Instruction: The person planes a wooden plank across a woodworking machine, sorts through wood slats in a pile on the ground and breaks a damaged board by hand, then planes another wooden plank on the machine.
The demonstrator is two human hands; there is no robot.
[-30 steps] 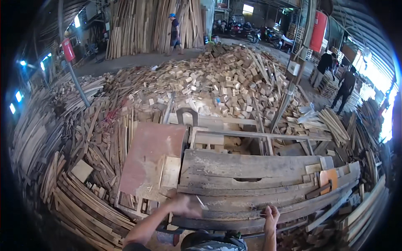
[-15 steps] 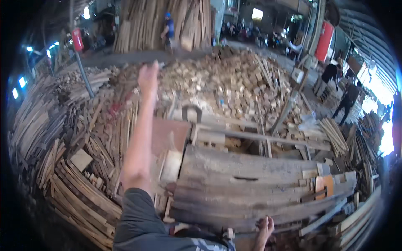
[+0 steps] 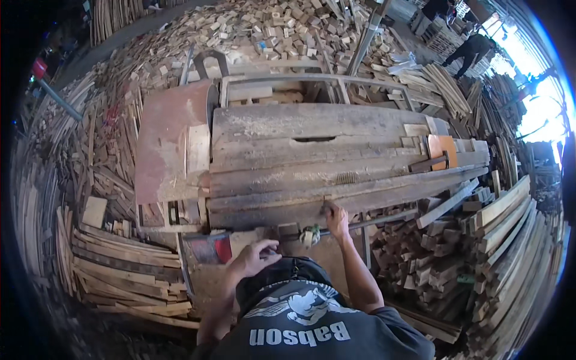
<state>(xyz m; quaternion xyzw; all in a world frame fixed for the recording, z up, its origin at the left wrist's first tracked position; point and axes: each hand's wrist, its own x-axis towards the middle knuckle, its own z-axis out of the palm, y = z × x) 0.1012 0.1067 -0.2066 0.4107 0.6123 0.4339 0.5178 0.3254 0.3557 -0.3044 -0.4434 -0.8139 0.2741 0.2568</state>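
Observation:
My left hand (image 3: 255, 258) is at my waist, in front of my dark shirt. Its fingers are loosely bent and apart, with nothing seen in them. My right hand (image 3: 337, 219) is at the near edge of a worn plank workbench (image 3: 276, 150). Its fingers are closed round something small and dark, too hidden to name. Just left of it, a pale greenish wrapped lump (image 3: 310, 236) sits on a thin bar (image 3: 384, 218) running along the bench front. Sawdust lies on the planks, and a dark slot (image 3: 315, 139) opens in the bench top.
A reddish-brown curved sheet (image 3: 171, 138) adjoins the bench's left end. An orange piece (image 3: 443, 153) and small blocks lie at its right. Stacked wood strips (image 3: 129, 270) flank me left, boards (image 3: 510, 240) right. Beyond spreads a heap of offcuts (image 3: 270, 30); a person (image 3: 471, 53) bends at far right.
My left arm, stretched far forward before, is drawn back to my waist. My right hand has moved to the bench's near edge and closed. The view has tilted down.

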